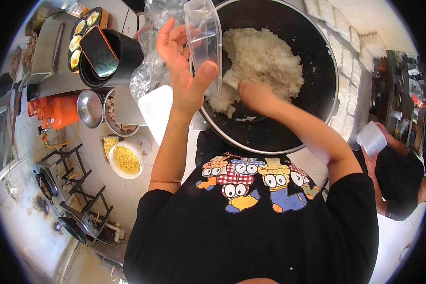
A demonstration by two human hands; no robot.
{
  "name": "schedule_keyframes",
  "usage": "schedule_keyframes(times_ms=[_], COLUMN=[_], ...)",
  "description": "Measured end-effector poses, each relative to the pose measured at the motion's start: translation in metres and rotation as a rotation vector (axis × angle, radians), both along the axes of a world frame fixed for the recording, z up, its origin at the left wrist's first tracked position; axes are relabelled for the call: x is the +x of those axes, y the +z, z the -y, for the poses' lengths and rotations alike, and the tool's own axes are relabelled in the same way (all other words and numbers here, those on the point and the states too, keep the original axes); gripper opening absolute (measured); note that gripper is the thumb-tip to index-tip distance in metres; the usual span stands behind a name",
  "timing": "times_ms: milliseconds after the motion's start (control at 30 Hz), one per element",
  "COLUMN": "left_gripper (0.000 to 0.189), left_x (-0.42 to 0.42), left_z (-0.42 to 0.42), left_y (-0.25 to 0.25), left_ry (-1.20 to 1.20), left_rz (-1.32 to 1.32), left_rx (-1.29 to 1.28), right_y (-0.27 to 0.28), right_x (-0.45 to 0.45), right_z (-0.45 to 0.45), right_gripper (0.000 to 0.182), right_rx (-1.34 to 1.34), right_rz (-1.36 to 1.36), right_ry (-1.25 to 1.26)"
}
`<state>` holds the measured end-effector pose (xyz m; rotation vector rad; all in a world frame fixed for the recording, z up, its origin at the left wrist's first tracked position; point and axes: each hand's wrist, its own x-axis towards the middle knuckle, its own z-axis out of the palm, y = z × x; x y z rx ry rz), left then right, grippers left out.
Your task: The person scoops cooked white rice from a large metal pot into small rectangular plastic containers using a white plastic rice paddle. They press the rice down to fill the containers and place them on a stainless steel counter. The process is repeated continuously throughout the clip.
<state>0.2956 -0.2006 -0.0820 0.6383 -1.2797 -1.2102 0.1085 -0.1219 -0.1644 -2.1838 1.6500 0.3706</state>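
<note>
A clear plastic container is tilted on its side in my left hand, its opening towards the rice. The thumb lies along its lower end and the fingers are behind it. Cooked white rice is heaped in a wide black round pan with a metal rim. Over the near left part of the heap, my right hand is closed around what seems to be the handle of a pale flat utensil, blurred and partly hidden behind the container.
Rice-filled containers line the pan's right side. At left are crumpled clear plastic bags, a white lid or tray, a phone on a black pot, and a bucket of yellow pieces. A co-worker holds containers at right.
</note>
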Motion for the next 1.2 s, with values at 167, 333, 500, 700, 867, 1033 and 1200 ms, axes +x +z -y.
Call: schedule_keyframes(times_ms=[167,333,500,700,867,1033,1200], left_gripper=[0.105,0.105,0.105,0.102,0.104,0.105,0.112], left_x=[0.006,0.004,0.005,0.006,0.003,0.005,0.001], left_z=[-0.001,-0.001,-0.003,-0.001,-0.001,0.000,-0.002], left_y=[-0.003,0.001,0.004,0.007,0.002,0.001,0.000], left_ry=[0.027,0.004,0.022,0.003,0.000,0.020,0.059], left_rz=[0.012,0.021,0.029,-0.014,-0.012,-0.044,-0.057], left_rx=[-0.021,0.005,-0.017,0.032,-0.010,0.031,0.045], right_y=[0.048,-0.018,0.047,0.012,0.063,0.004,0.013], right_x=[0.013,0.042,0.015,0.021,-0.029,-0.028,-0.020], right_z=[0.013,-0.004,0.022,-0.021,0.028,0.001,-0.016], right_gripper=[0.014,0.014,0.017,0.022,0.024,0.024,0.020], right_rx=[-0.042,0.052,0.002,0.327,0.165,0.137,0.867], right_rz=[-0.025,-0.106,-0.007,-0.043,-0.138,-0.176,0.042], right_ry=[-0.008,-0.092,-0.002,0.044,-0.073,-0.011,-0.501])
